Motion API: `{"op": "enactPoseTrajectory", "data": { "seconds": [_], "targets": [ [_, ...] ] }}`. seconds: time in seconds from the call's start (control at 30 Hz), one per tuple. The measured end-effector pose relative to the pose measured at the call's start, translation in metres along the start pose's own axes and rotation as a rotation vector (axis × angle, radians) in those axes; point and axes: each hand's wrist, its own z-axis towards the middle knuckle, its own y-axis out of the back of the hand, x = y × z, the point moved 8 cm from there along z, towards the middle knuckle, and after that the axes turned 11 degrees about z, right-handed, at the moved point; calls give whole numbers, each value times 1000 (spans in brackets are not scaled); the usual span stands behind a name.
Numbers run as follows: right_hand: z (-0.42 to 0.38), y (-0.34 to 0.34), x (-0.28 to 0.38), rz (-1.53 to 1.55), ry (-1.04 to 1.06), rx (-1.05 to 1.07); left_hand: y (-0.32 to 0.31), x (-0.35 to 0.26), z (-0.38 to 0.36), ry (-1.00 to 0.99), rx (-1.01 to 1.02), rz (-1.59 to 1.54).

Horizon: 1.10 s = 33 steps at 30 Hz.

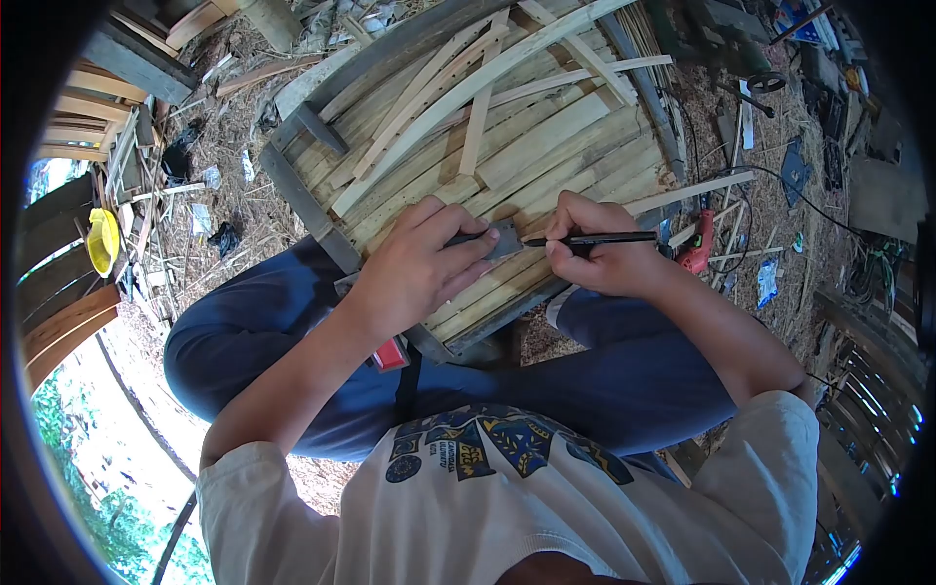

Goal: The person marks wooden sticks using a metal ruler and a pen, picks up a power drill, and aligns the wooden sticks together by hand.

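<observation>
My left hand [424, 258] presses down on a flat grey metal piece [506, 242], its fingers closed over it; a dark part shows between the fingers, and the rest is covered by the hand. In a writing grip, my right hand [600, 244] holds a slim black pen [619, 238], its tip pointing left toward the metal piece's end. Both hands are over a wooden slatted panel [585, 185] with a dark frame, lying across my lap.
Several loose wood strips [478, 127] lie across the panel's far part. A red power tool [698, 244] with a cord rests on the shavings to the right. At far left hangs something yellow [102, 242]. A red object [390, 355] is near my lap.
</observation>
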Motion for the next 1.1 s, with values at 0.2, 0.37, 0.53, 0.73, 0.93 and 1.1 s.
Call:
{"op": "enactPoseTrajectory", "data": {
  "seconds": [0.2,0.37,0.53,0.73,0.93,1.1],
  "targets": [
    [0,0,-2,14,-1,-13,1,0,1,1,4,2],
    [1,-1,0,-53,41,27,1,0,0,4,9,6],
    [1,0,-1,34,-15,-1,0,0,0,2,-4,-3],
    [2,-1,2,10,103,-43,2,0,0,-3,0,3],
    [2,-1,0,25,141,-50,1,0,0,-7,0,9],
    [0,2,1,79,146,-103,1,-1,0,-11,-4,3]
  ]
}}
